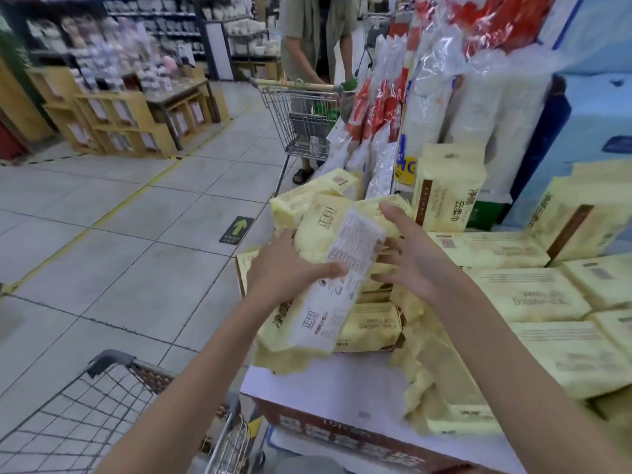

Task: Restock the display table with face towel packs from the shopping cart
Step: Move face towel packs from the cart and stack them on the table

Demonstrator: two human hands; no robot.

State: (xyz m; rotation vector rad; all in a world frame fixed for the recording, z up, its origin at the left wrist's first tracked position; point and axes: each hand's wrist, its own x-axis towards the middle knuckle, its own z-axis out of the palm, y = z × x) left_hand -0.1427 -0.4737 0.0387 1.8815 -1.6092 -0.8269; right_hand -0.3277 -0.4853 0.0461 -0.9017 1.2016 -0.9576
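shopping cart (102,405) wire basket sits at lower left, beside the display table (342,388) edge. left hand (287,268) grips a face towel pack (335,285), thumb across its white printed face, fingers behind it. the pack is tilted above a loose pile of packs (369,323) at the table's near corner. right hand (407,258) is spread wide and holds nothing, fingertips at the pack's right edge; contact cannot be confirmed. flat rows of packs (533,292) lie further right.
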